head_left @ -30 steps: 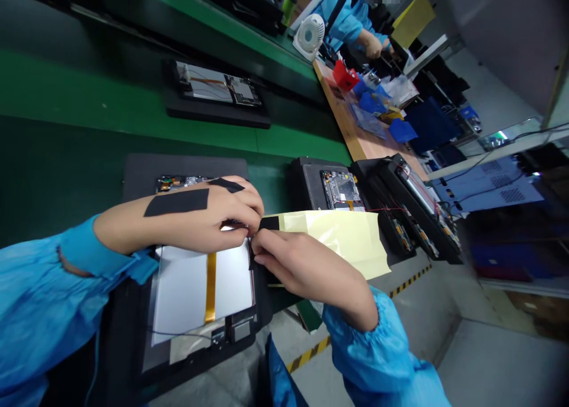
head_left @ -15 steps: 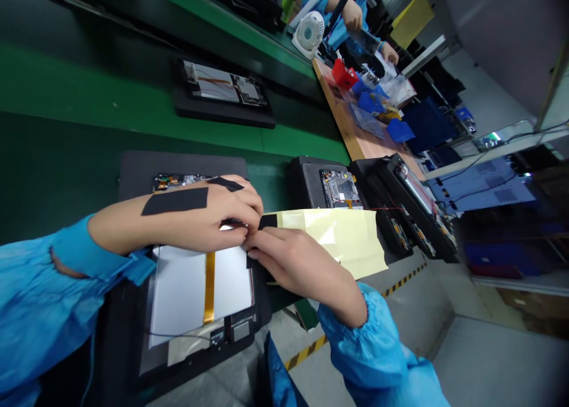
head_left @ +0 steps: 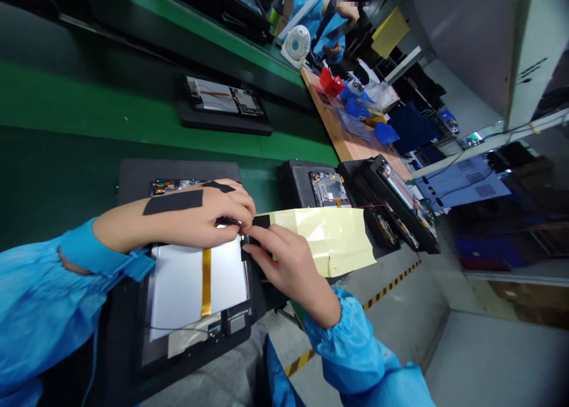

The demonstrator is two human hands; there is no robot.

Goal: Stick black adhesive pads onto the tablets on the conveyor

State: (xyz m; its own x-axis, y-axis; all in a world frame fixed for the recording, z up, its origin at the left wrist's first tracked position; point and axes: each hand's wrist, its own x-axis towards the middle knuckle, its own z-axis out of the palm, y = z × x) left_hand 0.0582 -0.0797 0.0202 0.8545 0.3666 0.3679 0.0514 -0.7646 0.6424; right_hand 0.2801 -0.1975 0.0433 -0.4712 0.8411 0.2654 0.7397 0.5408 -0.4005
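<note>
Arms are covered in creased bright-blue fabric: left sleeve [head_left: 48, 294] loosely cut, right sleeve [head_left: 351, 336] gathered at cuff. Left wrist is encircled by a blue band [head_left: 89, 248]. Two black patches [head_left: 175, 202] are stuck on left hand [head_left: 216, 210].

Panel [head_left: 180, 288]: smooth, satin. Amber strip [head_left: 206, 282], panel's twelve to six o'clock: glossy film. From panel: sleeve [head_left: 48, 312], nine o'clock, wrinkled cloth; yellow sheet [head_left: 333, 238], between two and three o'clock, glossy, creased; worktop [head_left: 326, 121], one o'clock, wood.
</note>
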